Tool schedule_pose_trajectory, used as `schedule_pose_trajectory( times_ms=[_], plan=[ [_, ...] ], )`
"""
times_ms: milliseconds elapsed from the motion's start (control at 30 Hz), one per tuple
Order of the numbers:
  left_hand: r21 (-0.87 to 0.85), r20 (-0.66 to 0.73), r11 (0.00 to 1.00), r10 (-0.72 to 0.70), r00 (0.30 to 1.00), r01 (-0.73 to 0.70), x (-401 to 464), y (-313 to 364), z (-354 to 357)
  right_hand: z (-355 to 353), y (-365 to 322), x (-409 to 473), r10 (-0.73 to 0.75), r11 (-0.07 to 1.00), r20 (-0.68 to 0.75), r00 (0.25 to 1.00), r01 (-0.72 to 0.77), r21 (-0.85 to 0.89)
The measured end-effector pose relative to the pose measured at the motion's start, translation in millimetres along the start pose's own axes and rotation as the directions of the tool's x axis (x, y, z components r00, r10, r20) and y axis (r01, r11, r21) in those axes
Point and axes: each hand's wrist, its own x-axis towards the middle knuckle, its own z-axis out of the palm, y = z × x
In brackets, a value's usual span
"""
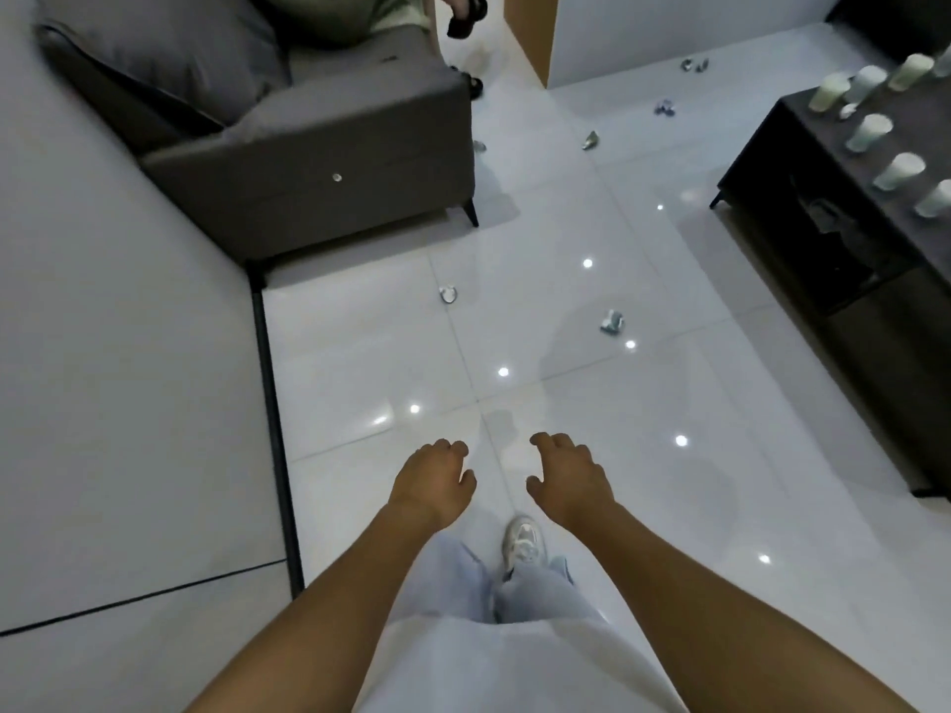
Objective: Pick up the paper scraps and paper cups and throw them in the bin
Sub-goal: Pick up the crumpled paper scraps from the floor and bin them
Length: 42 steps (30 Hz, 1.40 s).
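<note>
Both arms reach forward in the lower middle of the frame above the glossy white tiled floor (592, 239). The left hand (435, 481) and the right hand (568, 481) hang side by side, palms down, fingers loosely curled; each grip is released and holds nothing.

Crumpled paper scraps lie scattered on the floor ahead: one (448, 294) just past the sofa's near corner, another (611, 322) right of it at centre frame, a third (591, 140) farther up, and two more (665, 108) (694, 64) toward the upper right by the wall.

Paper cups (869, 132) stand upright in rows on the dark low surface (772, 146) at the right edge. A grey sofa (319, 162) fills the upper left. A white sneaker (524, 542) shows between the wrists.
</note>
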Motion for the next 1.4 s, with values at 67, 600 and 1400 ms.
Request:
schedule_pose_trajectory(
  times_ms=[67,600,1400],
  plan=[
    [-0.020,0.000,0.999,-0.038,0.999,0.038,24,-13,-20,-18,-13,32,-0.024,1.000,0.012,1.000,0.024,-0.014],
    [-0.010,0.044,0.998,-0.068,0.997,0.068,260,-155,-191,-109,-183,296,-0.004,0.991,0.035,0.999,-0.001,0.135],
    [-0.038,0.237,0.990,-0.121,0.964,0.134,645,-243,-221,-131,-174,680,0.145,0.957,0.106,0.984,-0.167,0.236]
  ],
)
